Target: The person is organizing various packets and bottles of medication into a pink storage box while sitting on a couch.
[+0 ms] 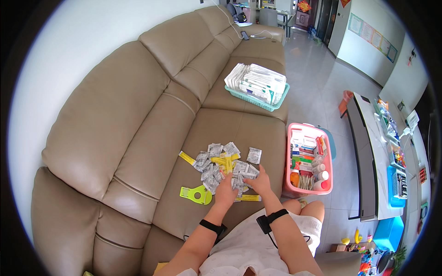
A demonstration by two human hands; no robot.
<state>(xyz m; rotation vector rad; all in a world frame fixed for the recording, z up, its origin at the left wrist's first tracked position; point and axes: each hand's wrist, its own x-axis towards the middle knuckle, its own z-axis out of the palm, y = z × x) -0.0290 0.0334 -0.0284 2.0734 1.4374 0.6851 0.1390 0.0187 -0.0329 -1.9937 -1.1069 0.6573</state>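
Note:
A loose pile of small white printed sachets [209,172] lies on the brown leather sofa seat, with several yellow stick packets [228,163] among them. My left hand [226,191] touches the near middle of the pile; whether its fingers grip a sachet cannot be told. My right hand [259,181] is at the pile's right edge, thumb and fingers apart around some sachets. One sachet [254,155] lies apart beyond my right hand. A yellow stick [187,158] is at the far left, another [249,197] near my wrists. A lime green plastic piece with a round hole [188,194] lies left of my left hand.
Right of the seat stands a pink bin [289,172] of medicine boxes and bottles. Farther along the sofa [238,120] is a teal basket [253,100] packed with white packets. A low marble-topped cabinet [371,145] with baskets stands at right, a blue box [389,234] below it.

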